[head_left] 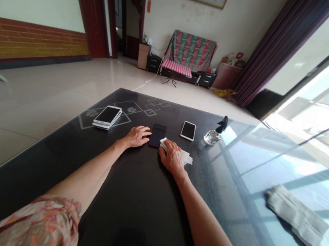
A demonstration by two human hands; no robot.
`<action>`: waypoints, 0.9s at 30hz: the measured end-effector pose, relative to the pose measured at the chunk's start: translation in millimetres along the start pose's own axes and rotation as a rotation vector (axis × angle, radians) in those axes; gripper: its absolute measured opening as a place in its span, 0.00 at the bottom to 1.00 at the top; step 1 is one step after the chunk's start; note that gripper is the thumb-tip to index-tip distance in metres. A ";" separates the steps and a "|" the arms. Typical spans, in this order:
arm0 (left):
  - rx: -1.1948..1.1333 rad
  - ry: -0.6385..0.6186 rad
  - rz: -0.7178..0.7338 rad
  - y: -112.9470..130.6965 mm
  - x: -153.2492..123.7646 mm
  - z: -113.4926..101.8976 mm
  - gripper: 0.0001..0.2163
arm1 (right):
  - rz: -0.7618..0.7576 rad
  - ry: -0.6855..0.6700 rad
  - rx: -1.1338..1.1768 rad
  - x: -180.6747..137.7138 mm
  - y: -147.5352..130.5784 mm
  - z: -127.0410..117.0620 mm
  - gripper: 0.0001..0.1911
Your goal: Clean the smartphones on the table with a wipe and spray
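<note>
A dark smartphone point(158, 133) lies flat on the glossy black table point(133, 198) between my two hands. My left hand point(137, 136) rests at the phone's left edge, palm down with its fingers stretched out. At the phone's lower right corner, my right hand point(173, 155) has its fingers closed on a white tissue point(187, 158), which sticks out on both sides of the hand. Farther right lies a white phone with a black screen point(188, 130). Beside it stands a clear spray bottle point(212, 136) with a black nozzle.
Several stacked white devices point(108, 117) lie at the table's far left. A folded grey cloth point(297, 217) is on the right side, where window light reflects. Beyond the table are a striped stool point(176, 67), a low cabinet point(207, 79) and a purple curtain point(281, 45).
</note>
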State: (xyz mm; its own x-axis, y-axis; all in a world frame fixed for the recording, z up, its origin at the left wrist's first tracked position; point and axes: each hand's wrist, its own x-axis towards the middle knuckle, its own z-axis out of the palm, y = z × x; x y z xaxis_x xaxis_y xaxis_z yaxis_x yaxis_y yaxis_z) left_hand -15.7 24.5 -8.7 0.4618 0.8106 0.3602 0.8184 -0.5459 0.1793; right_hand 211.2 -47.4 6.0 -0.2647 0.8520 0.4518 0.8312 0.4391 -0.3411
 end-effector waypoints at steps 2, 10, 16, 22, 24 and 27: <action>0.006 -0.027 -0.004 -1.2 -0.2 0.5 0.17 | 0.004 -0.008 0.003 0.3 0.5 0.1 0.14; -0.018 -0.093 -0.032 -1.8 -0.1 -0.9 0.18 | -0.023 -0.050 0.038 7.8 17.0 5.1 0.19; -0.077 -0.212 -0.052 -3.2 1.2 -10.3 0.21 | -0.112 -0.167 0.080 29.6 41.5 1.6 0.18; -0.128 -0.338 -0.036 -5.8 -0.1 -19.8 0.32 | -0.239 -0.232 0.107 38.8 54.7 -6.3 0.24; -0.133 -0.314 -0.031 -5.3 -1.0 -18.5 0.33 | -0.263 -0.229 0.118 37.7 56.3 -7.0 0.26; -0.125 -0.250 -0.022 -3.4 -2.3 -15.5 0.31 | -0.273 -0.228 0.132 36.3 58.1 -5.8 0.26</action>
State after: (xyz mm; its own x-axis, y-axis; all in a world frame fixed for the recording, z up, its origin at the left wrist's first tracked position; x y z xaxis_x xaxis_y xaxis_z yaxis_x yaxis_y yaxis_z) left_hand -24.8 21.2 4.0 0.5274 0.8411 0.1204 0.7877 -0.5371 0.3017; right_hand 252.7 7.4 7.3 -0.5824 0.7334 0.3505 0.6484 0.6792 -0.3438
